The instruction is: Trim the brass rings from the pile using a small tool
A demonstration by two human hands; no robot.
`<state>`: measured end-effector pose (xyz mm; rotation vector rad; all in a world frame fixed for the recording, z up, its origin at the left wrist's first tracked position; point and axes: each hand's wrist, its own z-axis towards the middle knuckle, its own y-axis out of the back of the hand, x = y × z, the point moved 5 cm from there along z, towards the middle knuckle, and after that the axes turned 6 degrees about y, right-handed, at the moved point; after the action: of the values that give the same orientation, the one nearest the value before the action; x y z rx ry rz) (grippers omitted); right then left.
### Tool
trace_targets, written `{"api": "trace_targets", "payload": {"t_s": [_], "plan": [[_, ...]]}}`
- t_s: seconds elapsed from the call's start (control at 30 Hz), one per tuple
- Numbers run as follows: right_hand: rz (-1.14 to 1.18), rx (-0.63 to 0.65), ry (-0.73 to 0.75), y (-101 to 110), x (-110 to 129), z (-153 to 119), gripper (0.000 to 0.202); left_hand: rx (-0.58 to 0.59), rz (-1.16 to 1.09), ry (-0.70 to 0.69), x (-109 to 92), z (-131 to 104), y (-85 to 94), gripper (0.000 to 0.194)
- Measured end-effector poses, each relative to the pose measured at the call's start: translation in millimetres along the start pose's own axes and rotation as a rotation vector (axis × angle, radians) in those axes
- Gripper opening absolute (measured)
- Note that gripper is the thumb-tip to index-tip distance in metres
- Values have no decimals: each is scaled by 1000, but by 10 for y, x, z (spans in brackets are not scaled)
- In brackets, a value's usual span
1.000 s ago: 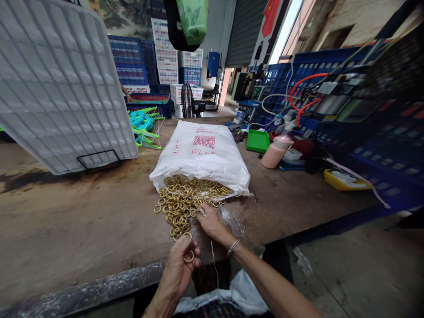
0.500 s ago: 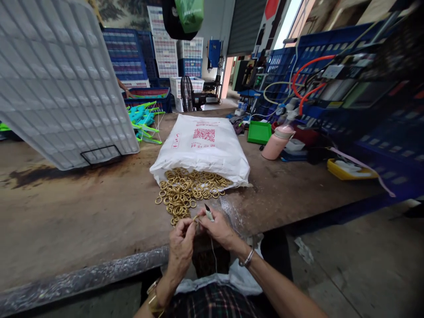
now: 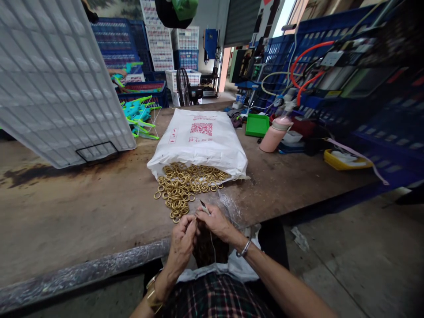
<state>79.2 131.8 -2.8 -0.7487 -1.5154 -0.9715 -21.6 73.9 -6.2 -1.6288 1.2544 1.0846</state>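
My left hand [image 3: 183, 234] is closed in a pinch at the table's front edge. Between its thumb and forefinger is a brass-coloured ring, mostly hidden by the fingers now. Close against it, my right hand [image 3: 215, 223] grips a small knife [image 3: 205, 208] with a pale handle and a dark pointed blade that sticks up to the left. A thin pale string [image 3: 212, 247] hangs below the hands. Just beyond them, many loose brass-coloured rings [image 3: 179, 194] spill in a heap from the mouth of a white woven sack [image 3: 202, 143] printed in red.
Leaning over the wooden table's left side is a large whitish ribbed crate [image 3: 62, 88]. Green and blue plastic pieces [image 3: 141, 117] lie behind it, near another person's arm [image 3: 117, 72]. To the right stand a pink bottle [image 3: 274, 134], a green tray [image 3: 257, 125] and a yellow tray [image 3: 344, 161].
My hands have drawn closer together, and the ring that showed between them is now mostly covered. The knife's blade leans further left. At the back, the other person's arm has lifted green-blue pieces.
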Motion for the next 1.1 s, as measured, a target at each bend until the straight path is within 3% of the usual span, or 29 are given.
{"api": "trace_targets", "payload": {"t_s": [0.2,0.3,0.5,0.8,1.1], "plan": [[-2,18,22,-9,-4,23,24,92,-161,112,97,10,-1,37],[-242,-2,113,29,9,-2,21,55,-151,122,112,25,30,38],[-751,157,312,-57,-22,-100,15,-19,-30,63,98,54,71,39],[-875,248,257,-94,11,-75,17,-51,113,-128,119,87,130,29],[-1033,221,122,-164,-107,53,27,-43,-31,84,187,81,172,41]]}}
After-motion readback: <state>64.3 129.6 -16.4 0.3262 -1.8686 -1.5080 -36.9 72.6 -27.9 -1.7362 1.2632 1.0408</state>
